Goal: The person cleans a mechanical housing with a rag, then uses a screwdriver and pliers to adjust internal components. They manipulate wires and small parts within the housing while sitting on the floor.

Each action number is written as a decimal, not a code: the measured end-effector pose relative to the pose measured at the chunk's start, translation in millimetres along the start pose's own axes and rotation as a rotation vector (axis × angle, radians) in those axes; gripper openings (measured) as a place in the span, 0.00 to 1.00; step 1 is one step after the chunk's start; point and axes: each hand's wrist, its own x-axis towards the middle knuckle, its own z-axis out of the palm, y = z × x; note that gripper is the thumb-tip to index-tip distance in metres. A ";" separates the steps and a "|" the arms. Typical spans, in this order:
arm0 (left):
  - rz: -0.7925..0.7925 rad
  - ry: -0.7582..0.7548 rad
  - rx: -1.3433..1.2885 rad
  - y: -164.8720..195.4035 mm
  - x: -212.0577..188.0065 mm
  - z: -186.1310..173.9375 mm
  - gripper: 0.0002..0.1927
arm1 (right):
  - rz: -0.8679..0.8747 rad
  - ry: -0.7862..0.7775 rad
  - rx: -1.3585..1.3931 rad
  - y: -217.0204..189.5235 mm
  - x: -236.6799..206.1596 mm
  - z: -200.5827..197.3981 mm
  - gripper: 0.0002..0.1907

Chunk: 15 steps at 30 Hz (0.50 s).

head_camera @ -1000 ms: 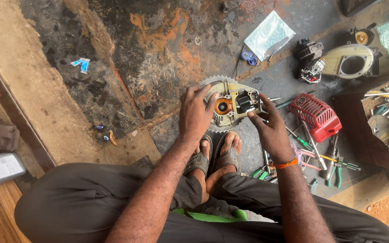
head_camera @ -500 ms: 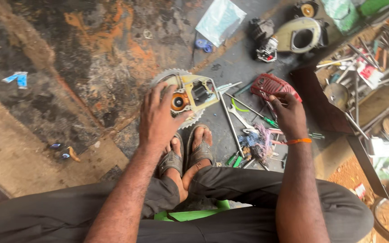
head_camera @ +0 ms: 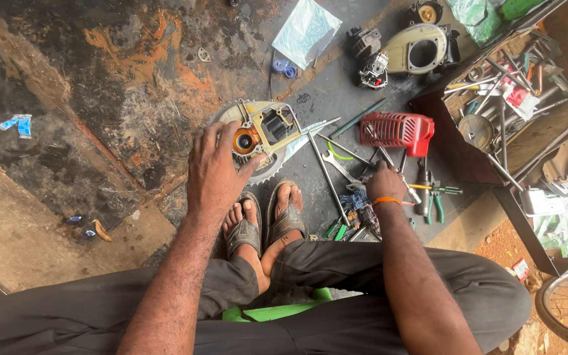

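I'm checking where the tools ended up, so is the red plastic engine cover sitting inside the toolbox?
No, the red cover lies on the floor left of the open toolbox, just beyond the right hand.

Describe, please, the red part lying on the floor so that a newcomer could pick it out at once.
Start at the open wooden toolbox full of metal tools on the right of the dark floor. Just left of its corner, beyond the right hand, lies the red slatted plastic engine cover. It is the only bright red, ribbed piece among grey spanners and green-handled pliers.

stained floor (head_camera: 100, 79), scattered tools (head_camera: 336, 164), red cover (head_camera: 397, 129)
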 end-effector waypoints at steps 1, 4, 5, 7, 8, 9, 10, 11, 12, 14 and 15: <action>0.004 0.011 -0.005 0.5 -0.2 -0.8 0.38 | 0.001 -0.007 -0.016 -0.7 -2.6 0.5 0.18; -0.035 0.038 -0.003 1.7 -1.4 -3.2 0.34 | -0.043 -0.060 -0.115 3.9 -5.0 -4.9 0.22; -0.033 0.061 -0.021 2.1 -1.8 -3.9 0.33 | -0.057 -0.058 -0.044 6.6 -4.5 -8.7 0.20; -0.030 0.106 -0.064 2.7 -2.5 -5.0 0.31 | -0.079 -0.051 0.095 13.6 -2.8 -17.3 0.16; -0.023 0.118 -0.056 3.3 -2.4 -5.1 0.30 | -0.108 -0.131 0.074 15.8 -1.8 -21.0 0.16; -0.019 0.132 -0.049 3.7 -2.4 -5.1 0.28 | -0.139 -0.211 0.052 16.7 -2.3 -23.2 0.17; -0.017 0.142 -0.041 4.6 -2.9 -4.9 0.27 | -0.169 -0.296 0.029 15.5 -5.4 -22.7 0.17; -0.021 0.144 -0.046 5.4 -3.4 -4.5 0.26 | -0.235 -0.357 -0.009 12.6 -10.9 -20.1 0.15; -0.023 0.147 -0.050 6.5 -4.1 -4.2 0.25 | -0.302 -0.417 -0.045 7.7 -18.9 -14.9 0.14; -0.017 0.155 -0.055 8.7 -6.1 -3.8 0.23 | -0.479 -0.442 -0.152 -6.5 -40.2 1.4 0.11; -0.010 0.161 -0.057 9.8 -7.4 -4.0 0.23 | -0.590 -0.407 -0.225 -15.4 -54.0 12.4 0.11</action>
